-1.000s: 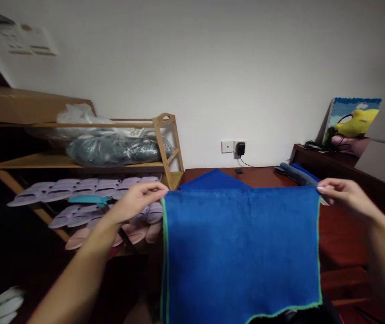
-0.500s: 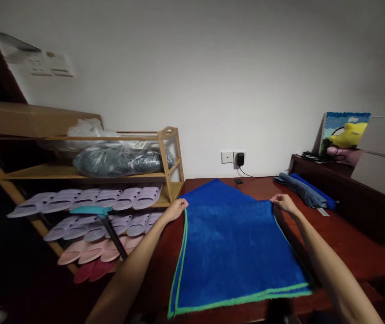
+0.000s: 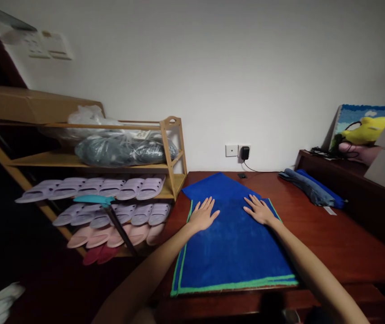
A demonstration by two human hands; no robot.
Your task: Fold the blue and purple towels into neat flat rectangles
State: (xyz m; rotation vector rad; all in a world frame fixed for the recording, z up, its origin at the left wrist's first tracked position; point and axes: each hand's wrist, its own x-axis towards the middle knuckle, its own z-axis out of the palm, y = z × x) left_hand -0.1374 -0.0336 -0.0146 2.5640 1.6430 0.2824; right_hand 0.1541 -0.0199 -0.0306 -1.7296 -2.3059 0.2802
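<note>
A blue towel with a green edge point(image 3: 233, 252) lies folded flat on the dark red-brown table point(image 3: 330, 243). My left hand point(image 3: 204, 214) rests palm down on the towel's far left part, fingers spread. My right hand point(image 3: 259, 209) lies flat on its far right part, fingers also spread. Neither hand holds anything. Behind the hands another blue cloth point(image 3: 214, 186) lies spread on the table, partly under the folded towel.
A wooden rack point(image 3: 170, 157) at the left holds rows of lilac and pink slippers point(image 3: 125, 211) and a plastic-wrapped bundle point(image 3: 121, 150). Folded blue-grey cloths point(image 3: 309, 189) lie at the table's right. A wall socket with a plug point(image 3: 244, 152) and a picture point(image 3: 361, 128) are behind.
The towel, held up by its top corners a second ago, was laid down on the table. Both hands let go of the corners and now lie flat on it.
</note>
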